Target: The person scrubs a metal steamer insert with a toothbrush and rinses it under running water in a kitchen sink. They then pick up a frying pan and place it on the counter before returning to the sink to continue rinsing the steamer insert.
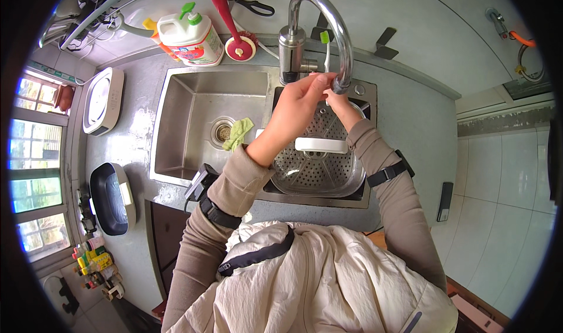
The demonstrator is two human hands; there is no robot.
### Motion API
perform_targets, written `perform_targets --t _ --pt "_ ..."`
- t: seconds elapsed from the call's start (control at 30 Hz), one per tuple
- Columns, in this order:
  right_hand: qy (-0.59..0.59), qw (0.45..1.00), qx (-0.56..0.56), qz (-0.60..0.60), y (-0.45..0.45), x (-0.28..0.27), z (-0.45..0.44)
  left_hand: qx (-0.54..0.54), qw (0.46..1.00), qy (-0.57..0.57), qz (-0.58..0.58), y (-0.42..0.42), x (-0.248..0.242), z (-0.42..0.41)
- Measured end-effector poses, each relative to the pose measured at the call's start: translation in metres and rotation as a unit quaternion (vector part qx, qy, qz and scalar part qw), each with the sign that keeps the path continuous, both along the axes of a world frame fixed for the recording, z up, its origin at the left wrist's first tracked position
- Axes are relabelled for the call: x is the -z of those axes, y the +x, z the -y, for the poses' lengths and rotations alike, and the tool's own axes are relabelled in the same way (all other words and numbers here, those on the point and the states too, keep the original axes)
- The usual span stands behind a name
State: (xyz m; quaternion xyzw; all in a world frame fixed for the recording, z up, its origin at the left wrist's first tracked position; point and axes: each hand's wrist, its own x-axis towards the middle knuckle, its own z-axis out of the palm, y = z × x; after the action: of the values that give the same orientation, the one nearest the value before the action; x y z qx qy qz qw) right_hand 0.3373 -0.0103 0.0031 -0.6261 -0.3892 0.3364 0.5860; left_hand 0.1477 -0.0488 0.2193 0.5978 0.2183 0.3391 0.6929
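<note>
My left hand is raised at the faucet spout, its thumb and fingers drawn together near the spout's end. Just behind it, my right hand is closed around the white handle of a small brush, whose green bristles point up. Part of that handle and the right fingers are hidden by the left hand. Below both hands, in the right sink basin, lies a clear lid with a white handle. A perforated metal plate shows through it.
The left steel basin has a green cloth beside its drain. Behind stand a detergent jug and a red scrub brush. A black pot with white handles and a white appliance sit at the left. A dark phone-like object lies right.
</note>
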Motion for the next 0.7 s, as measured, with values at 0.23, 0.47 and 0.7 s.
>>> perform_targets --t 0.23,0.47,0.7 --pt "-0.009 0.993 -0.086 -0.079 0.001 -0.014 0.014 -0.007 0.945 -0.321 -0.067 0.024 0.055 -0.006" --pt "-0.145 0.986 -0.053 0.059 -0.011 -0.042 0.012 0.014 0.859 -0.51 -0.027 0.031 0.113 -0.004" --pt "-0.081 0.956 -0.035 -0.281 -0.067 -0.107 0.067 -0.012 0.843 -0.538 0.0 0.017 0.149 -0.006"
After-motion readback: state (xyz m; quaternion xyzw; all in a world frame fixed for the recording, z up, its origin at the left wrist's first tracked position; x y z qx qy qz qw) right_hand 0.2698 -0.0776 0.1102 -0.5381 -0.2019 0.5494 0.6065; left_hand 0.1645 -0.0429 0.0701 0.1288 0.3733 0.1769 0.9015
